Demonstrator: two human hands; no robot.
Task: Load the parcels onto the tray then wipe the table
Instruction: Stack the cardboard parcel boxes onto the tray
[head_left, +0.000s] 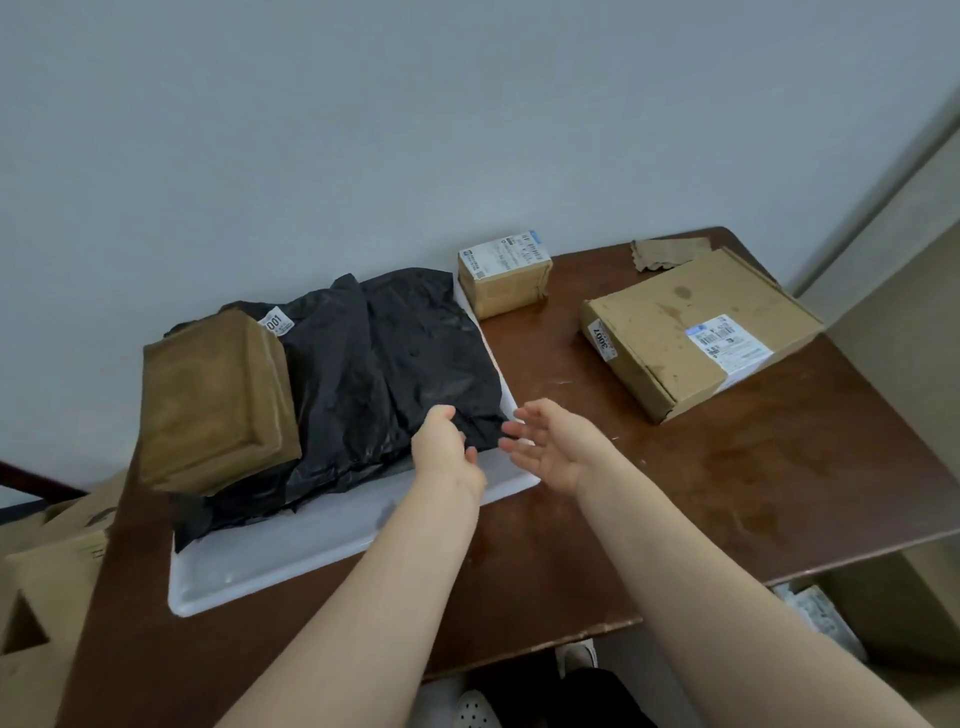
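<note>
A white tray (291, 556) lies on the left half of the brown table (727, 483). On it a black plastic parcel (384, 364) is spread out, and a brown taped box (218, 400) rests on the parcel's left side. My left hand (441, 441) touches the black parcel's near right corner, fingers curled on the plastic. My right hand (550, 441) hovers open, palm up, just right of that corner above the tray's edge. A small cardboard box (504, 275) stands on the table at the tray's far right corner. A flat, wide cardboard box (696, 332) lies on the table's right side.
A torn piece of cardboard (667, 252) lies at the table's back right. Cardboard cartons (47, 582) stand on the floor to the left. A white package (821, 613) lies on the floor under the table's right edge. The wall runs close behind the table.
</note>
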